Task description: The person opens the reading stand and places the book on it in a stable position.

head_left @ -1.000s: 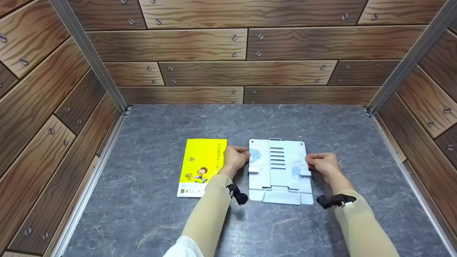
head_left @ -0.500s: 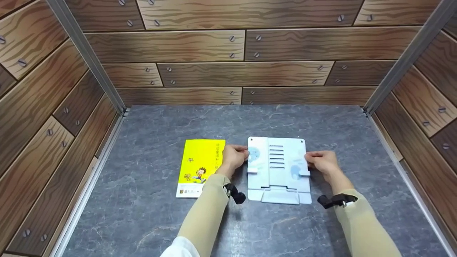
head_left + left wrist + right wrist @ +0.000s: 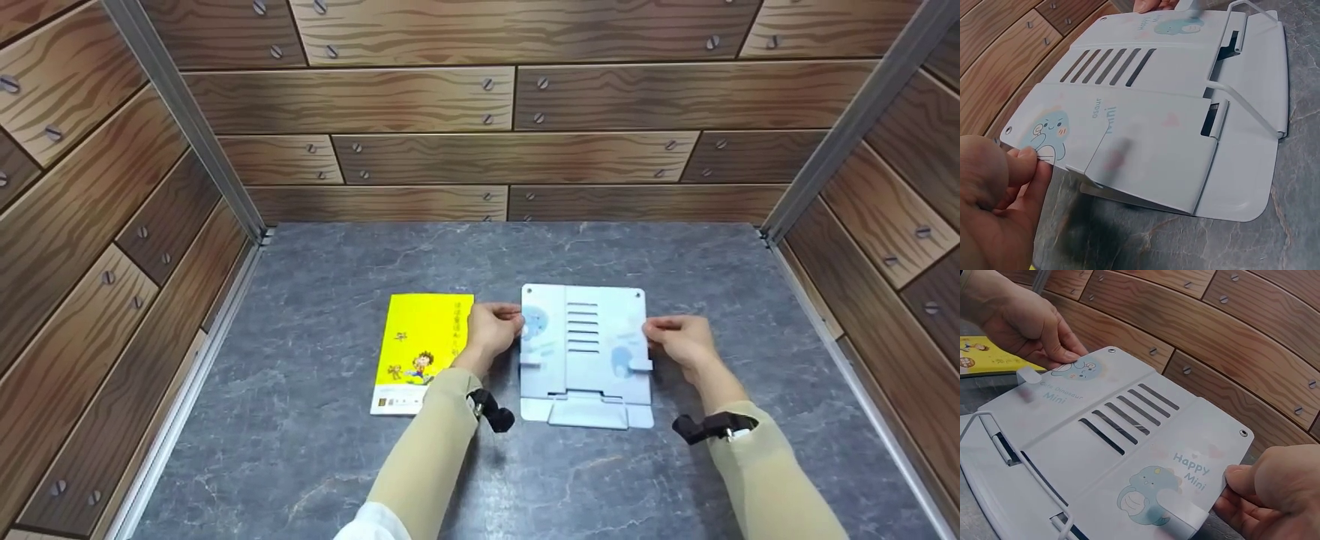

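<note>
A white book stand [image 3: 583, 345] with blue dinosaur prints and a row of slots stands on the table, its back panel tilted up from a flat base [image 3: 1247, 185]. My left hand [image 3: 491, 330] pinches the panel's left edge between thumb and fingers, beside a dinosaur print. On the opposite edge, my right hand [image 3: 682, 341] pinches the panel near the "Happy Mini" lettering, as the right wrist view shows. A wire bracket [image 3: 1027, 467] lies at the stand's front. The underside of the panel is mostly hidden.
A yellow book [image 3: 420, 345] with a cartoon child lies flat left of the stand, partly behind my left hand and forearm. Wood-patterned walls [image 3: 420, 157] enclose the grey marbled table [image 3: 315, 465] at the back and both sides.
The panel's top edge has risen and tilted up slightly, with both hands keeping hold of its sides. The wire loop at its top no longer shows. The yellow book has not moved.
</note>
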Tool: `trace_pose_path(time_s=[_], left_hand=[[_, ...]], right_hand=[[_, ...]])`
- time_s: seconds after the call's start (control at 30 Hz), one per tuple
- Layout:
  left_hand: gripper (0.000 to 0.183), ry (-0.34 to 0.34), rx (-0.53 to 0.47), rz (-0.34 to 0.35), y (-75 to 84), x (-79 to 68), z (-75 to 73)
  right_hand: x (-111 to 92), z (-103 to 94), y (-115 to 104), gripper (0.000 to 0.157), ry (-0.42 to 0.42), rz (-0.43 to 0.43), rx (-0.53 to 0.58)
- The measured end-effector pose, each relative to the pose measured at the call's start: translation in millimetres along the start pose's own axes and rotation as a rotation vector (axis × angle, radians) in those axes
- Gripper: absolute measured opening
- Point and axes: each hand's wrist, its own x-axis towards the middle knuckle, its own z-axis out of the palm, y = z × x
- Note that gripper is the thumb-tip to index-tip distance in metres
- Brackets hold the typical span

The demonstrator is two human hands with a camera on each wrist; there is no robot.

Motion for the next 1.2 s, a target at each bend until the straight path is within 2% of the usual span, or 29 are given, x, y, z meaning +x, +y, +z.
trace_pose_path(time_s=[0.57, 0.8, 0.97, 1.2], left_hand=[[0.013, -0.007, 0.016, -0.019, 9.0, -10.0, -3.5], [0.012, -0.004, -0.007, 0.034, 9.7, -14.2, -3.6], [0.012, -0.008, -0.012, 0.041, 11.2, -17.8, -5.2], [0.012, -0.016, -0.051, 0.070, 12.4, -20.5, -7.0]], right_hand=[[-12.1, -3.0, -3.8, 0.037, 0.043, -0.011, 0.012], [-17.4, -2.0, -6.2, 0.034, 0.075, -0.033, 0.023], [-21.8, -3.1, -6.6, 0.032, 0.087, -0.042, 0.011], [-25.1, -3.1, -6.6, 0.027, 0.117, -0.105, 0.040]])
